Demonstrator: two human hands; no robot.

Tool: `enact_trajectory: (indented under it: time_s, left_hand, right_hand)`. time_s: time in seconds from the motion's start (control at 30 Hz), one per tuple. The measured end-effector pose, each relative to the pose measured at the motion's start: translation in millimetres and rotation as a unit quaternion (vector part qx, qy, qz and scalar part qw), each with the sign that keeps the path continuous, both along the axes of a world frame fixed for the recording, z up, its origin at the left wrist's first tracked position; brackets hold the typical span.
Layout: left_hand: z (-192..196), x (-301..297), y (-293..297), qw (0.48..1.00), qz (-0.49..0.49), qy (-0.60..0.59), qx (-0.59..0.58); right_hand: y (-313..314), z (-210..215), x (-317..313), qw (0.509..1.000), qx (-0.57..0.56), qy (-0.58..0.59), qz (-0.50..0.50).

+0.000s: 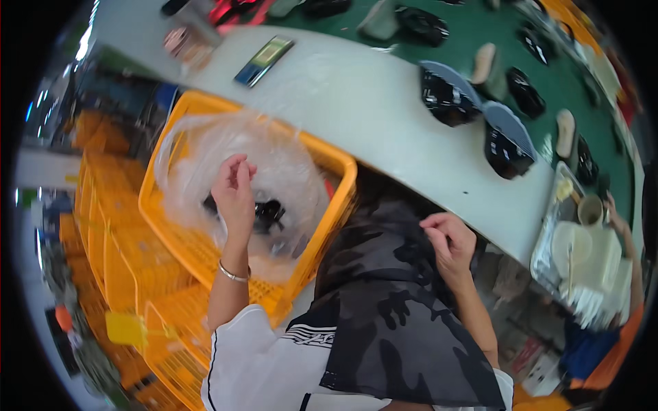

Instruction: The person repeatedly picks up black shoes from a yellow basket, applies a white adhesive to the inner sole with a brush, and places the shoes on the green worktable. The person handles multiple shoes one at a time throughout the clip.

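My left hand hangs over a yellow plastic crate at the left. Its fingers are loosely bent and a little apart, with nothing visible in them. A clear plastic bag lines the crate, and inside it, beside my left hand, lie glossy black pieces. Near the table's edge my right hand hovers above my camouflage apron. Its thumb and index finger stand slightly apart, and I see nothing held. Two black, shoe-shaped glossy pieces with grey-blue linings stand on the white table.
A phone lies on the white table. Beyond runs a green belt carrying shoe forms and black pieces. At the right, a tray holds cups and containers, with another person's hand there. Yellow crates stand at left.
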State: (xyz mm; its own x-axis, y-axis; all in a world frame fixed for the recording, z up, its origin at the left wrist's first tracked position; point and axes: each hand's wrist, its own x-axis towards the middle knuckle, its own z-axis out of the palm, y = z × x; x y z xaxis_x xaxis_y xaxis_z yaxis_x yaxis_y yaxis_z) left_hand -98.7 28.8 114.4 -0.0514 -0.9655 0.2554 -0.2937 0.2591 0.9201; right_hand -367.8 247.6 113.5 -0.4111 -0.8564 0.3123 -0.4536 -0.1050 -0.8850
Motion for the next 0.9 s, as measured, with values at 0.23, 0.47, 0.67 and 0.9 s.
enact_trajectory:
  time_s: [0.23,0.47,0.67,0.9]
  left_hand:
    - [-75,65,37,0.977,-0.115,0.0,0.18]
    - [-89,-3,66,0.823,-0.313,0.209,0.426]
    - [-169,74,5,0.87,0.022,0.126,0.476]
    - [-180,128,-35,0.897,-0.015,-0.435,-0.072]
  right_hand:
    - [-85,26,55,0.957,0.153,-0.038,0.243]
    - [-150,-27,91,0.9,0.087,0.337,0.262]
    - [-155,-43,90,0.842,0.146,0.442,0.273]
    - [-162,-34,96,0.838,0.142,0.429,0.305]
